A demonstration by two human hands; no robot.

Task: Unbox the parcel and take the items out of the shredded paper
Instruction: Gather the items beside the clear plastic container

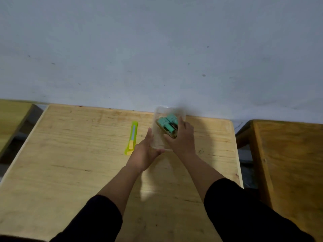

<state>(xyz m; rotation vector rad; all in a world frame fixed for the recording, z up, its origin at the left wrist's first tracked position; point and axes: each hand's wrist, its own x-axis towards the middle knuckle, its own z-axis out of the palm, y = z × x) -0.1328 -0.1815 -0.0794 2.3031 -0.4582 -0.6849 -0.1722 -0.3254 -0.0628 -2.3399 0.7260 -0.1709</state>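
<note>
Both hands hold a clear plastic box (158, 137) at twelve o'clock on the tabletop (70, 154): left hand (146, 151) fingers flat against its side, right hand (181, 137) fingers spread over green items (167, 123) inside. A yellow-green cutter (132, 137) lies at nine o'clock of it.

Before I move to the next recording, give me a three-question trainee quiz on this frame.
1. True or false: the utility knife lies to the left of the clear plastic box.
2. Which hand reaches into the box onto the teal items? A) left hand B) right hand
3. What do the box and knife rest on?

Key: 1 true. 2 B; the left hand steadies the box's outer side. 3 The wooden table.
</note>
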